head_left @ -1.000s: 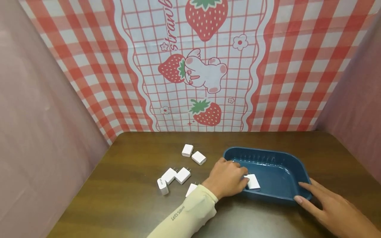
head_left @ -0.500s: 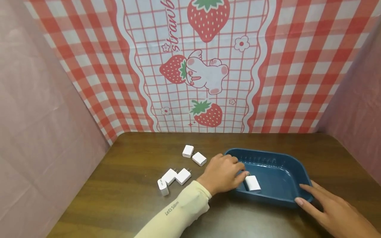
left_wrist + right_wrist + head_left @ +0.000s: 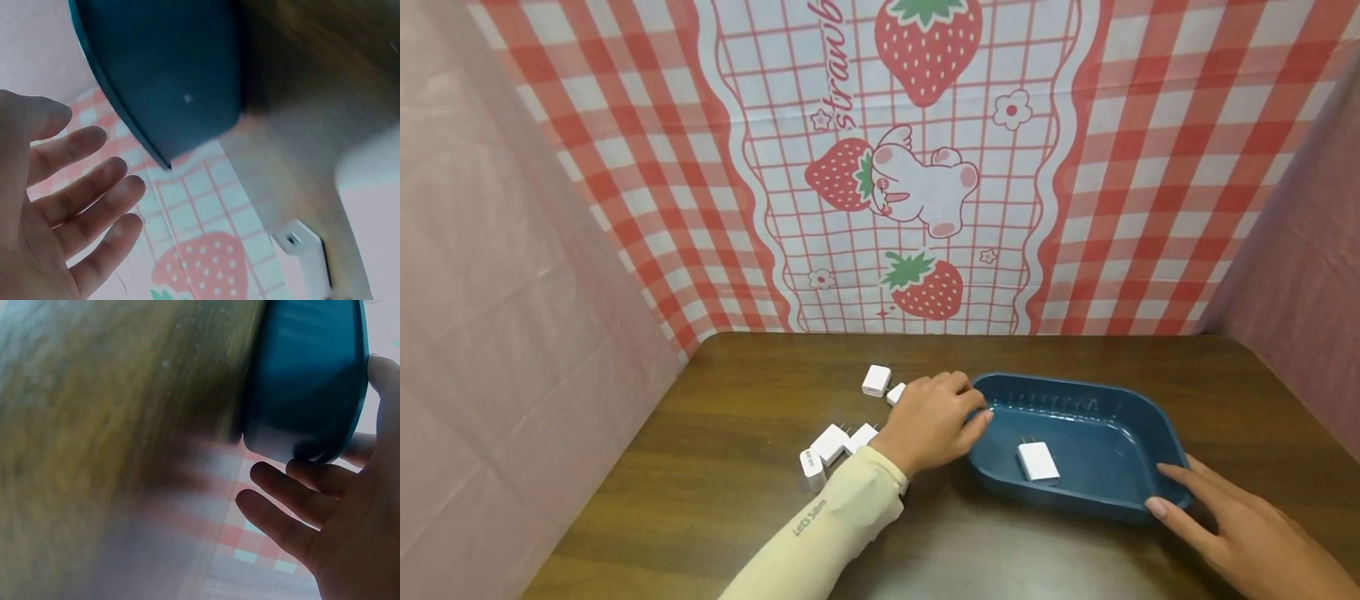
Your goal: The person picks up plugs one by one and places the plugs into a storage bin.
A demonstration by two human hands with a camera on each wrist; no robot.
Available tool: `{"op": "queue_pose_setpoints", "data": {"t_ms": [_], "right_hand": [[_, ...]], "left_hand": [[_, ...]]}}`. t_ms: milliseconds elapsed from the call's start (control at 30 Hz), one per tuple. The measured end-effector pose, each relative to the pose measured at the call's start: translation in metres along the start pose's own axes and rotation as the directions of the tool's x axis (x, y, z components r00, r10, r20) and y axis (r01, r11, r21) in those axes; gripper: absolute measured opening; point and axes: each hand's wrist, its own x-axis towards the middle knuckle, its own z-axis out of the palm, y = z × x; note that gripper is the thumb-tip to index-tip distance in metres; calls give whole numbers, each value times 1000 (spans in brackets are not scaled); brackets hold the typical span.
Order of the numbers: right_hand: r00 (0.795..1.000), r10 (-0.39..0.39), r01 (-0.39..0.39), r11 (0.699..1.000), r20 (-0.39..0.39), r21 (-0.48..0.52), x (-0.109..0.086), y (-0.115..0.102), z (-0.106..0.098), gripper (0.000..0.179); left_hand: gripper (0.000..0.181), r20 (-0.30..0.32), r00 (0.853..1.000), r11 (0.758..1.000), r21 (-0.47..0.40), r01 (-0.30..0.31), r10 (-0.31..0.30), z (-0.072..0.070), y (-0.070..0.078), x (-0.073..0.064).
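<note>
In the head view my left hand (image 3: 932, 421) hovers by the left end of a dark blue plastic tray (image 3: 1078, 504). The left wrist view shows this hand (image 3: 81, 194) with fingers spread and nothing in them. One white USB charger (image 3: 1038, 462) lies inside the tray, prongs toward the back. My right hand (image 3: 1247, 525) touches the tray's right end, with the index finger over the rim and the thumb at the front corner. In the right wrist view its other fingers lie loosely along the outside.
Left of the tray, several more white chargers lie on the brown wooden table (image 3: 700, 467): one charger (image 3: 876, 381) at the back, another charger (image 3: 831, 444) and an upright charger (image 3: 812, 469) nearer. My left arm partly hides some. A strawberry-print cloth (image 3: 895, 167) hangs behind.
My left hand has withdrawn leftward from inside the tray, leaving the charger there. The right hand has stayed at the tray's right end.
</note>
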Motion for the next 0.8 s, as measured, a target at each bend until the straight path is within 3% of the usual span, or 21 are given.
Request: {"op": "queue_pose_setpoints", "data": {"t_ms": [133, 333, 567, 700, 800], "right_hand": [[1000, 5, -5, 1000, 9, -5, 1, 0, 0, 90], [1000, -9, 9, 1000, -5, 1, 0, 2, -1, 87], [999, -31, 31, 999, -28, 12, -2, 3, -1, 82], [1000, -21, 21, 1000, -23, 5, -1, 3, 0, 84], [1000, -14, 14, 1000, -14, 4, -1, 2, 1, 85]], "left_hand": [[24, -3, 999, 999, 0, 39, -39, -2, -11, -10], [27, 52, 996, 997, -8, 76, -75, -5, -24, -18], [25, 74, 990, 992, 0, 124, -124, -7, -36, -27], [24, 149, 974, 986, 15, 168, -169, -4, -43, -37], [21, 245, 950, 980, 6, 198, -194, -2, -45, -46]]}}
